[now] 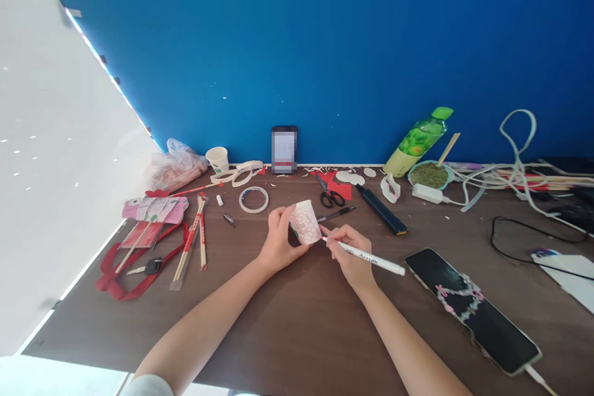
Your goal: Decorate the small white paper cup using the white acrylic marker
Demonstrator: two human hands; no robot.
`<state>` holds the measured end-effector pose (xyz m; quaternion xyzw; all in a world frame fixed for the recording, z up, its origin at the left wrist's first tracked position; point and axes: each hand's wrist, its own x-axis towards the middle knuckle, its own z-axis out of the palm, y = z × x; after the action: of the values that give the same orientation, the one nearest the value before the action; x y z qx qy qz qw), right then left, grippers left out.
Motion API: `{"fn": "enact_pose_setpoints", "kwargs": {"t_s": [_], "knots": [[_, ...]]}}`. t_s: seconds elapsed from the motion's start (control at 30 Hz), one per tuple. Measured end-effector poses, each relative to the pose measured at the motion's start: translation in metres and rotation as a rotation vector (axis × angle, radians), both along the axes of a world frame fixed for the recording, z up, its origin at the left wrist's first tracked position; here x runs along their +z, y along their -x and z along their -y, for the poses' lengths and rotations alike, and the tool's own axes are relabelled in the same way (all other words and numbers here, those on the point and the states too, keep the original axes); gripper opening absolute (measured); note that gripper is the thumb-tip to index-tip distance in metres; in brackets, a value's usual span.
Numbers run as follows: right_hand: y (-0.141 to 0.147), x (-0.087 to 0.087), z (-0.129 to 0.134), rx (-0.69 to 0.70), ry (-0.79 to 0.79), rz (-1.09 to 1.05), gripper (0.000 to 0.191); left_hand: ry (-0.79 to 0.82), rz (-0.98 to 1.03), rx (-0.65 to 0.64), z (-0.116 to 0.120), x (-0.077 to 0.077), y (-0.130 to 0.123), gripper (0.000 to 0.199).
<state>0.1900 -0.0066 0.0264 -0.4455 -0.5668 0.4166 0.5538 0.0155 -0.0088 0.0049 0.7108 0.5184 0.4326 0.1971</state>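
A paper cup [306,223] with thin pink lines drawn over its side is tilted in my left hand [277,241], whose fingers and thumb wrap its left side. My right hand [353,252] grips a white acrylic marker [371,258]. The marker's tip meets the cup near its lower right edge. Behind the cup lie a black pen [337,213] and black-handled scissors [331,198] on red paper [342,188]. A roll of tape [253,200] rests to the left of the cup.
At the left are a key [152,266], red ribbon [109,281], chopsticks [188,247] and another paper cup [217,159]. A phone [284,150] leans on the blue wall. Rightward are a utility knife [381,209], a bottle [417,143], cables and a large phone [473,309].
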Motion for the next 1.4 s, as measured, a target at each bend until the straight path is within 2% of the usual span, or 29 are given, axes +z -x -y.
{"fn": "enact_pose_setpoints", "kwargs": {"t_s": [0.2, 0.6, 1.03, 1.27, 1.4], "knots": [[0.003, -0.005, 0.004, 0.063, -0.104, 0.062, 0.017, -0.033, -0.029, 0.016, 0.000, -0.002, 0.000, 0.092], [0.005, -0.006, 0.004, 0.014, -0.091, 0.154, 0.016, -0.040, -0.039, 0.018, 0.000, -0.002, 0.000, 0.092], [0.005, -0.005, 0.003, 0.003, -0.094, 0.100, 0.019, -0.035, -0.041, 0.024, 0.000, -0.004, 0.000, 0.093], [0.003, -0.007, 0.008, -0.122, -0.078, 0.164, 0.006, -0.078, -0.064, 0.008, 0.000, -0.004, 0.002, 0.092], [0.003, -0.011, 0.007, -0.136, -0.210, 0.259, 0.004, -0.146, -0.094, 0.023, -0.001, -0.005, 0.001, 0.092]]}}
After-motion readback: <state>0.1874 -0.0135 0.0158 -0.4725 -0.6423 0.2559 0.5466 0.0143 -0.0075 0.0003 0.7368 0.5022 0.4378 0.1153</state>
